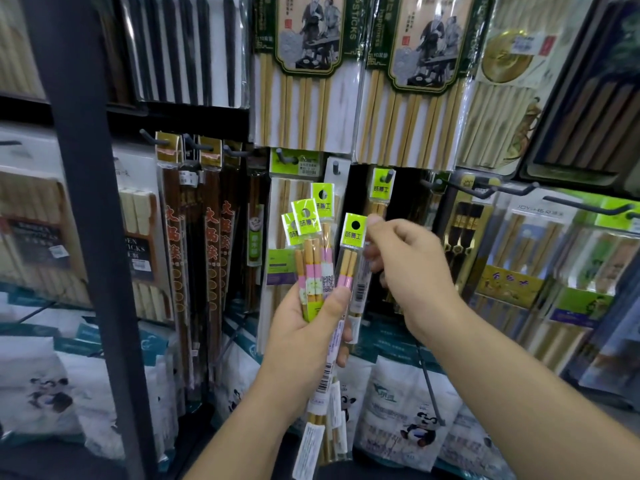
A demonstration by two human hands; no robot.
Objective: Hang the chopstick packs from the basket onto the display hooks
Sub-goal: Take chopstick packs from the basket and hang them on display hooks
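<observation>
- The left hand grips a bunch of chopstick packs around the middle.
- One pack is pinched near its green card top by the right hand.
- The packs look light, thin and slippery; best held by the card top, beside the hole.

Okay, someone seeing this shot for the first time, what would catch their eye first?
Most likely the lime-green header cards at centre: the left hand grips a bundle of chopstick packs while the right hand pinches a single pack beside it, near its top. Next, the two large packs with ink-painted figures hanging along the top, and the dark post running up the left side.
</observation>
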